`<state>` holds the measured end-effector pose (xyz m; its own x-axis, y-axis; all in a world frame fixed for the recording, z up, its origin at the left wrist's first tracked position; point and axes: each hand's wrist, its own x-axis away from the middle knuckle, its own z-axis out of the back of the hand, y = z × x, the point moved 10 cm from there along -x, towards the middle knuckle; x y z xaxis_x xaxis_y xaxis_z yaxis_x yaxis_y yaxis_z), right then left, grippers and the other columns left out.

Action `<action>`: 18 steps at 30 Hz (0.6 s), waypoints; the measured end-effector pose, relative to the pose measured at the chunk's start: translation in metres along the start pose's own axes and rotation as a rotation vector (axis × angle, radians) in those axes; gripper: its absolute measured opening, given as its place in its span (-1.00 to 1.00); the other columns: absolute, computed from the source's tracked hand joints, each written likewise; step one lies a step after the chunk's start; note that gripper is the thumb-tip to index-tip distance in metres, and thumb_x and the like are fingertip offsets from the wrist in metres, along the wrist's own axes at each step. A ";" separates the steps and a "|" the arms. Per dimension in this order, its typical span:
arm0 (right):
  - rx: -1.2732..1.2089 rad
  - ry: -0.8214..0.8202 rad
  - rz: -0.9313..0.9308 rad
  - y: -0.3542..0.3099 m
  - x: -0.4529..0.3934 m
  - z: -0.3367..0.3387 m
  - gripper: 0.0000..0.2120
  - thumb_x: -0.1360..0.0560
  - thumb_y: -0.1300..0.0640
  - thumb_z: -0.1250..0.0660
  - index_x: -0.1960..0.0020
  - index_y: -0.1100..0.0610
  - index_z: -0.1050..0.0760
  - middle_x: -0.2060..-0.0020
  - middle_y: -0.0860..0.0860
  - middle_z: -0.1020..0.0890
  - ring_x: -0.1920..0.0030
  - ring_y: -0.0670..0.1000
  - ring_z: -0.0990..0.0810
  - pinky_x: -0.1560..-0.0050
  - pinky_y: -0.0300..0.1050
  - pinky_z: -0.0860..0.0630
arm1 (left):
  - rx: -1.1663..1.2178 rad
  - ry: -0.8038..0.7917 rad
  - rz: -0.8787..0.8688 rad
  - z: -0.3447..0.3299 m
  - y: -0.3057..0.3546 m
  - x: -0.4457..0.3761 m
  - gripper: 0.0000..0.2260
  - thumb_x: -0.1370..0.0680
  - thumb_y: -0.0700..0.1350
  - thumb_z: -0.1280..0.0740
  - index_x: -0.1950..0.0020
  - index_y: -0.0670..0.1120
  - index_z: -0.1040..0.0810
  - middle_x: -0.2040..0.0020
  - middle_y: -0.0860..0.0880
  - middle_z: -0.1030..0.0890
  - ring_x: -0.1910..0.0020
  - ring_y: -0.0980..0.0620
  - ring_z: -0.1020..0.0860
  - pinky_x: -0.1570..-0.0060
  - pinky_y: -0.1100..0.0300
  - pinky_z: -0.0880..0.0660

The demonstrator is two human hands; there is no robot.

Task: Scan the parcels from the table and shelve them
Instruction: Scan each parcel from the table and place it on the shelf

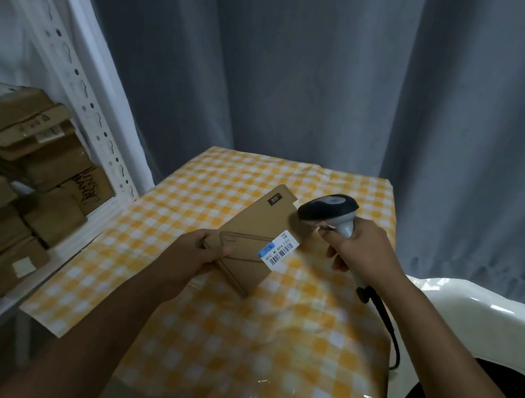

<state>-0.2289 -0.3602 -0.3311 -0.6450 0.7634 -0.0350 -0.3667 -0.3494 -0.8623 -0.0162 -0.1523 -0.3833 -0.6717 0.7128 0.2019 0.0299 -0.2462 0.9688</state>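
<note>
Your left hand [192, 253] grips the near end of a flat cardboard parcel [257, 228], held tilted just above the table [285, 337] w/ its yellow-checked cloth. Barcode label [279, 251] faces up on the parcel's right edge. Your right hand [365, 250] is clenched round the handle of the scanner [330, 210], head aimed at the parcel, cable [385, 320] trailing toward you. Left of the table, the shelf [42, 269] carries stacked brown boxes [20, 185].
</note>
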 end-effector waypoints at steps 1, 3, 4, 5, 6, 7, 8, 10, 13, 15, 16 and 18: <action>0.009 -0.021 0.003 -0.004 0.003 -0.004 -0.83 -0.54 0.03 -0.39 0.11 0.15 -0.58 0.37 0.02 -0.69 0.48 -0.03 -0.64 0.44 -0.28 -0.49 | 0.042 0.006 -0.003 0.006 0.000 0.003 -0.78 -0.58 -0.25 -0.39 -0.23 -0.17 -0.61 -0.12 -0.10 -0.71 -0.15 -0.08 -0.66 -0.06 0.17 -0.64; 0.017 -0.066 0.017 -0.016 0.008 -0.011 -0.84 -0.54 0.05 -0.39 0.10 0.15 -0.59 0.37 0.03 -0.69 0.49 -0.04 -0.62 0.44 -0.28 -0.48 | 0.109 0.022 -0.009 0.018 0.000 0.007 -0.74 -0.59 -0.28 -0.37 -0.28 -0.21 -0.59 -0.16 -0.12 -0.70 -0.19 -0.08 -0.65 -0.15 0.14 -0.62; 0.026 -0.091 0.030 -0.024 0.011 -0.014 -0.83 -0.55 0.05 -0.39 0.10 0.16 -0.59 0.37 0.03 -0.69 0.49 -0.04 -0.62 0.43 -0.28 -0.49 | 0.134 0.035 -0.017 0.024 0.001 0.010 -0.73 -0.59 -0.29 -0.36 -0.30 -0.22 -0.58 -0.18 -0.13 -0.69 -0.20 -0.09 -0.65 -0.17 0.13 -0.61; 0.036 -0.119 0.044 -0.034 0.014 -0.017 -0.83 -0.55 0.06 -0.39 0.10 0.17 -0.59 0.37 0.03 -0.69 0.49 -0.05 -0.62 0.43 -0.28 -0.49 | 0.154 0.055 -0.030 0.031 0.004 0.012 -0.72 -0.59 -0.30 -0.35 -0.31 -0.23 -0.57 -0.18 -0.14 -0.69 -0.20 -0.08 -0.65 -0.17 0.14 -0.61; 0.046 -0.150 0.060 -0.046 0.017 -0.020 -0.83 -0.55 0.06 -0.39 0.09 0.17 -0.59 0.37 0.03 -0.69 0.49 -0.06 -0.62 0.44 -0.28 -0.48 | 0.174 0.078 -0.045 0.039 0.006 0.015 -0.72 -0.59 -0.32 -0.35 -0.30 -0.22 -0.57 -0.17 -0.14 -0.70 -0.18 -0.07 -0.66 -0.15 0.15 -0.61; 0.056 -0.184 0.079 -0.059 0.020 -0.024 -0.82 -0.55 0.05 -0.39 0.10 0.17 -0.58 0.37 0.04 -0.69 0.49 -0.06 -0.61 0.44 -0.28 -0.48 | 0.198 0.106 -0.063 0.047 0.009 0.018 -0.73 -0.59 -0.33 -0.35 -0.28 -0.22 -0.58 -0.15 -0.14 -0.70 -0.13 -0.04 -0.67 -0.12 0.17 -0.62; 0.063 -0.215 0.100 -0.072 0.024 -0.027 -0.82 -0.55 0.05 -0.39 0.11 0.16 -0.58 0.37 0.04 -0.69 0.49 -0.06 -0.61 0.43 -0.27 -0.49 | 0.222 0.140 -0.077 0.055 0.011 0.021 -0.75 -0.58 -0.34 -0.35 -0.25 -0.21 -0.58 -0.12 -0.15 -0.71 -0.07 0.00 -0.69 -0.07 0.20 -0.63; 0.046 -0.258 0.134 -0.095 0.030 -0.034 -0.81 -0.56 0.04 -0.39 0.12 0.16 -0.57 0.38 0.06 -0.68 0.48 -0.03 -0.60 0.41 -0.23 -0.52 | 0.248 0.200 -0.093 0.073 0.012 0.025 -0.79 -0.58 -0.35 -0.35 -0.20 -0.20 -0.60 -0.08 -0.15 -0.71 0.01 0.04 -0.70 0.02 0.25 -0.65; -0.008 -0.300 0.151 -0.122 0.037 -0.043 -0.78 -0.56 0.06 -0.37 0.07 0.25 -0.59 0.40 0.07 -0.66 0.45 0.03 -0.60 0.41 -0.21 -0.53 | 0.260 0.257 -0.094 0.097 0.009 0.028 -0.82 -0.58 -0.34 -0.36 -0.17 -0.20 -0.61 -0.08 -0.16 -0.71 0.01 0.03 -0.70 0.07 0.25 -0.65; -0.017 -0.325 0.150 -0.134 0.040 -0.049 -0.77 -0.56 0.07 -0.36 0.03 0.26 -0.60 0.40 0.09 -0.66 0.45 0.03 -0.59 0.42 -0.21 -0.52 | 0.279 0.272 -0.090 0.109 0.007 0.030 -0.78 -0.58 -0.34 -0.37 -0.23 -0.23 -0.59 -0.10 -0.18 -0.71 -0.08 -0.04 -0.69 0.04 0.23 -0.65; -0.016 -0.338 0.141 -0.138 0.040 -0.052 -0.76 -0.56 0.07 -0.36 0.02 0.26 -0.60 0.40 0.10 -0.66 0.46 0.03 -0.59 0.42 -0.22 -0.52 | 0.290 0.278 -0.087 0.113 0.006 0.032 -0.76 -0.58 -0.34 -0.37 -0.25 -0.25 -0.58 -0.10 -0.17 -0.71 -0.11 -0.06 -0.68 0.04 0.23 -0.65; 0.005 -0.365 0.125 -0.145 0.042 -0.057 -0.75 -0.57 0.07 -0.35 0.02 0.28 -0.60 0.41 0.11 -0.66 0.47 0.01 -0.59 0.42 -0.21 -0.52 | 0.315 0.289 -0.091 0.121 0.007 0.035 -0.74 -0.58 -0.34 -0.37 -0.27 -0.25 -0.57 -0.07 -0.14 -0.71 -0.06 0.00 -0.70 0.08 0.27 -0.64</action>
<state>-0.1644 -0.2467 -0.2367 -0.8808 0.4714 0.0434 -0.2730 -0.4308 -0.8602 0.0496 -0.0496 -0.3523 -0.8605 0.4978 0.1083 0.1551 0.0536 0.9864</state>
